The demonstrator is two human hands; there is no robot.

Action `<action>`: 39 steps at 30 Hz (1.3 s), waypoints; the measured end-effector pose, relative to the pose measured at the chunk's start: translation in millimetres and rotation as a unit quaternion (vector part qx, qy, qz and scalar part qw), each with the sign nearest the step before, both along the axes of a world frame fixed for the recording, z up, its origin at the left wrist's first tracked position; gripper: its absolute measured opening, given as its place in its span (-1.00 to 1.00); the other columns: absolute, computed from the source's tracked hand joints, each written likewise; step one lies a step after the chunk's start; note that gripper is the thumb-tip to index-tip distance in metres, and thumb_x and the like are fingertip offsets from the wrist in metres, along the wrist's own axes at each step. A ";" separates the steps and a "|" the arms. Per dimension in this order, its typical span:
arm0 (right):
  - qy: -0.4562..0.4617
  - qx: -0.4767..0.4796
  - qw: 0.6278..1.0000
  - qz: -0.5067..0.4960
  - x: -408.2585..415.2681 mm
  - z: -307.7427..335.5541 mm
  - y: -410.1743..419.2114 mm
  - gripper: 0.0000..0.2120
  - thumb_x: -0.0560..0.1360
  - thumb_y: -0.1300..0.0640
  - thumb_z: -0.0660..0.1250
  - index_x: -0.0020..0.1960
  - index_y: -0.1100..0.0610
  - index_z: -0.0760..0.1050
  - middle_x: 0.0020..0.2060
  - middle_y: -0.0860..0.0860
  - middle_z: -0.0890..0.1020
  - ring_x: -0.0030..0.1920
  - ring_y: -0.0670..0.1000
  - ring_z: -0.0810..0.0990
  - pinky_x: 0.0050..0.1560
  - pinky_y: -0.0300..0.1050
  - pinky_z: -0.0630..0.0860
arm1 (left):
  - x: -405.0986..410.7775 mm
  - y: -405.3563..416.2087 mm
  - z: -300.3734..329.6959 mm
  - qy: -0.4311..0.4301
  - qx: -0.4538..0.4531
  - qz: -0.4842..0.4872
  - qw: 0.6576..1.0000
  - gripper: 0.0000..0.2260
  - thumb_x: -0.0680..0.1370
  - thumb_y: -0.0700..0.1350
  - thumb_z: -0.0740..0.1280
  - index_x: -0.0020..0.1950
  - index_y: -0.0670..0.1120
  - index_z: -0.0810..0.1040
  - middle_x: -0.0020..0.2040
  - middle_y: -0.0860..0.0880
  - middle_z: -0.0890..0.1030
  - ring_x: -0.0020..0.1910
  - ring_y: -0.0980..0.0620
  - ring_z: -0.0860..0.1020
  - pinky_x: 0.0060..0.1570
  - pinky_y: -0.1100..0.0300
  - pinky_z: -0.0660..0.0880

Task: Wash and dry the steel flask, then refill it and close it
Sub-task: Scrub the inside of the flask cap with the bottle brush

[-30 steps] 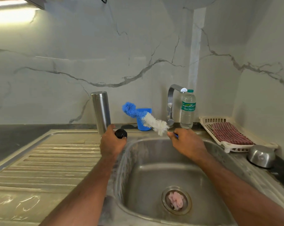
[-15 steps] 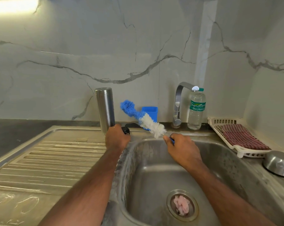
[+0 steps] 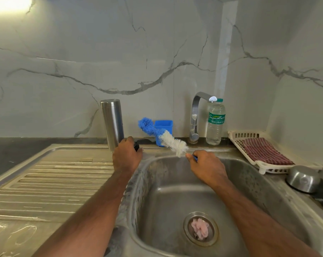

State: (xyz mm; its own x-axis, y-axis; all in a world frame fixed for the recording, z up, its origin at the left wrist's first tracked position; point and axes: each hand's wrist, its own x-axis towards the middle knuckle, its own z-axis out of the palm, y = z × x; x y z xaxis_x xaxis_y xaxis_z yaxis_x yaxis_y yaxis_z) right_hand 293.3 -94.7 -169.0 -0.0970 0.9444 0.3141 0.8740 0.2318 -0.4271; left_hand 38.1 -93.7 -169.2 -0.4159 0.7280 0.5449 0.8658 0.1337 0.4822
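Nearest, a pink scrap (image 3: 200,229) lies in the sink (image 3: 168,197) drain. Above the basin, the left hand (image 3: 126,157) grips the inverted steel flask (image 3: 112,124) and black cap (image 3: 136,145); the right hand (image 3: 208,167) pinches a bottle brush (image 3: 172,142). Behind, a blue cup (image 3: 163,127), water bottle (image 3: 215,123) and cloth-lined rack (image 3: 238,143).

Brushed steel flask (image 3: 112,125), satin sheen, smooth, dull reflections down its side. Bottle brush (image 3: 163,137): fuzzy blue and white bristles, soft and matt. Behind it at 12 o'clock, glossy blue plastic cup (image 3: 164,127). Stainless sink (image 3: 249,175), scuffed, water-stained, dulled; ribbed steel drainboard (image 3: 51,180) at 9 o'clock, streaked and worn. Polished chrome tap (image 3: 195,115), mirror-bright. Clear plastic water bottle (image 3: 215,123), glossy, with printed green label. At 3 o'clock, off-white slotted plastic tray (image 3: 249,143) under woven red checked cloth (image 3: 264,151); upturned shiny steel bowl (image 3: 303,179). Glossy veined marble-look wall (image 3: 101,62).
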 end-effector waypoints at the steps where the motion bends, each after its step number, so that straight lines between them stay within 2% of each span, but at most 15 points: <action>1: 0.000 -0.002 1.000 -0.003 4.1 1.0 -0.3 -0.62 0.65 -0.23 0.14 -0.18 -0.02 0.47 -0.26 -0.04 0.58 -0.17 0.04 0.60 -0.05 0.03 0.61 | 3.1 -3.2 1.2 0.010 -0.002 -0.010 1.000 -0.77 0.54 -0.02 0.46 0.06 -0.12 0.54 -0.03 -0.05 0.59 -0.08 -0.10 0.59 -0.07 -0.04 0.59; 5: 0.010 -0.009 1.000 -0.011 22.9 7.3 -11.5 -0.63 0.64 -0.25 0.16 -0.16 -0.04 0.50 -0.24 -0.04 0.59 -0.16 0.02 0.59 -0.06 -0.01 0.59 | 26.0 -17.9 8.2 0.040 -0.008 -0.061 0.997 -0.87 0.56 -0.05 0.41 -0.04 -0.09 0.53 -0.14 -0.04 0.62 -0.15 -0.05 0.57 -0.18 0.08 0.50; 8: 0.025 -0.012 1.000 -0.012 43.5 15.6 -24.9 -0.64 0.64 -0.23 0.18 -0.13 -0.01 0.53 -0.22 -0.02 0.59 -0.14 0.04 0.59 -0.11 -0.06 0.52 | 57.9 -26.6 15.6 0.051 -0.015 -0.135 0.989 -0.89 0.54 -0.05 0.44 -0.08 -0.06 0.57 -0.17 0.02 0.62 -0.17 0.00 0.59 -0.20 0.10 0.49; 11: 0.023 0.005 1.000 -0.020 74.1 26.9 -43.6 -0.63 0.63 -0.20 0.21 -0.22 0.02 0.46 -0.23 0.05 0.55 -0.10 0.16 0.61 -0.14 -0.06 0.46 | 99.9 -29.1 22.9 0.027 -0.008 -0.229 0.973 -0.88 0.49 -0.07 0.48 -0.17 -0.01 0.56 -0.23 0.08 0.63 -0.24 0.07 0.58 -0.23 0.12 0.52; 14: 0.025 0.018 0.998 -0.046 124.4 34.4 -72.5 -0.62 0.63 -0.19 0.22 -0.23 0.03 0.47 -0.21 0.08 0.61 -0.12 0.15 0.60 -0.12 -0.03 0.51 | 160.9 -33.5 30.2 0.028 -0.023 -0.327 0.944 -0.84 0.49 -0.12 0.50 -0.23 0.03 0.56 -0.25 0.11 0.63 -0.29 0.17 0.56 -0.29 0.26 0.42; 15: 0.028 0.024 0.997 -0.062 144.0 37.0 -81.9 -0.62 0.64 -0.18 0.21 -0.21 0.04 0.50 -0.21 0.08 0.62 -0.12 0.14 0.60 -0.13 -0.04 0.51 | 182.6 -34.3 31.4 0.025 -0.033 -0.357 0.933 -0.86 0.49 -0.12 0.51 -0.22 0.02 0.58 -0.25 0.10 0.64 -0.29 0.19 0.57 -0.29 0.29 0.42; 17: 0.046 0.032 0.994 -0.095 183.7 40.3 -94.1 -0.62 0.65 -0.16 0.21 -0.16 0.05 0.59 -0.22 0.09 0.64 -0.13 0.16 0.61 -0.15 -0.05 0.47 | 223.5 -34.9 31.4 0.021 -0.042 -0.399 0.916 -0.88 0.47 -0.09 0.53 -0.21 0.00 0.62 -0.25 0.08 0.66 -0.28 0.15 0.59 -0.25 0.23 0.51; 19: 0.077 0.022 0.987 -0.138 218.9 41.2 -103.7 -0.60 0.65 -0.15 0.21 -0.23 0.05 0.55 -0.29 0.09 0.60 -0.16 0.19 0.59 -0.18 -0.05 0.43 | 262.0 -34.4 29.4 0.010 -0.050 -0.433 0.900 -0.87 0.43 -0.06 0.55 -0.20 0.00 0.61 -0.22 0.04 0.67 -0.22 0.07 0.62 -0.17 0.17 0.53; 23: 0.116 0.015 0.972 -0.203 269.0 31.3 -112.4 -0.55 0.65 -0.14 0.22 -0.26 0.14 0.50 -0.29 0.09 0.58 -0.13 0.23 0.61 -0.21 -0.06 0.36 | 327.2 -32.9 20.4 -0.004 -0.095 -0.509 0.855 -0.67 0.38 0.03 0.61 0.10 0.01 0.67 -0.05 0.09 0.68 -0.06 0.09 0.65 -0.05 0.20 0.55; 26: 0.128 0.013 0.968 -0.216 283.7 24.3 -115.6 -0.55 0.66 -0.15 0.21 -0.22 0.16 0.52 -0.29 0.07 0.57 -0.18 0.19 0.58 -0.23 -0.09 0.32 | 359.8 -26.5 11.8 0.011 -0.072 -0.512 0.856 -0.50 0.33 0.25 0.52 0.19 0.07 0.64 0.04 0.10 0.68 0.03 0.11 0.64 0.03 0.08 0.59; 29: 0.146 0.025 0.966 -0.214 287.0 20.1 -113.3 -0.55 0.66 -0.14 0.21 -0.30 0.10 0.44 -0.37 0.05 0.55 -0.22 0.16 0.58 -0.25 -0.09 0.31 | 379.2 -25.3 8.8 0.030 -0.083 -0.503 0.860 -0.48 0.38 0.15 0.54 0.28 -0.01 0.59 0.09 0.06 0.63 0.08 0.04 0.59 0.03 0.14 0.50; 31: 0.154 0.032 0.964 -0.215 285.5 19.2 -111.3 -0.55 0.65 -0.12 0.22 -0.34 0.06 0.39 -0.41 0.02 0.51 -0.27 0.13 0.54 -0.31 -0.09 0.29 | 388.3 -21.8 4.1 0.051 -0.084 -0.491 0.865 -0.47 0.40 0.12 0.53 0.32 -0.01 0.55 0.17 0.01 0.59 0.17 -0.03 0.56 0.09 0.05 0.52; 33: 0.167 0.035 0.963 -0.211 283.0 19.6 -109.6 -0.55 0.65 -0.12 0.23 -0.34 0.08 0.39 -0.42 0.02 0.50 -0.31 0.11 0.53 -0.38 -0.10 0.27 | 395.2 -21.0 2.6 0.071 -0.103 -0.476 0.871 -0.44 0.45 0.07 0.53 0.38 -0.06 0.48 0.27 -0.05 0.46 0.21 -0.06 0.50 0.18 -0.02 0.51; 36: 0.173 0.036 0.963 -0.203 276.4 20.7 -109.1 -0.56 0.66 -0.11 0.22 -0.30 0.12 0.46 -0.40 0.03 0.55 -0.34 0.05 0.55 -0.40 -0.13 0.30 | 398.8 -20.6 3.7 0.059 -0.141 -0.463 0.873 -0.48 0.47 0.05 0.54 0.33 -0.11 0.48 0.25 -0.08 0.33 0.15 -0.08 0.50 0.17 0.02 0.51; 39: 0.173 0.028 0.966 -0.191 267.5 20.4 -109.6 -0.62 0.65 -0.11 0.22 -0.23 0.09 0.51 -0.33 0.00 0.58 -0.32 -0.01 0.56 -0.40 -0.16 0.31 | 384.6 -23.3 6.7 0.029 -0.125 -0.463 0.877 -0.58 0.48 0.07 0.53 0.23 -0.08 0.53 0.18 -0.06 0.36 -0.03 0.04 0.50 -0.05 0.18 0.48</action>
State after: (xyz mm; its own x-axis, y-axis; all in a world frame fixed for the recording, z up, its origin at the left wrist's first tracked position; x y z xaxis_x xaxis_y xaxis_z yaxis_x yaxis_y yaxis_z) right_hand 560.8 -204.3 -148.6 0.3751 0.8713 0.3163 0.7073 -0.0485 -0.7052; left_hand 422.7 -117.0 -162.4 0.4393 0.8393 0.3204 0.6813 -0.5437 0.4901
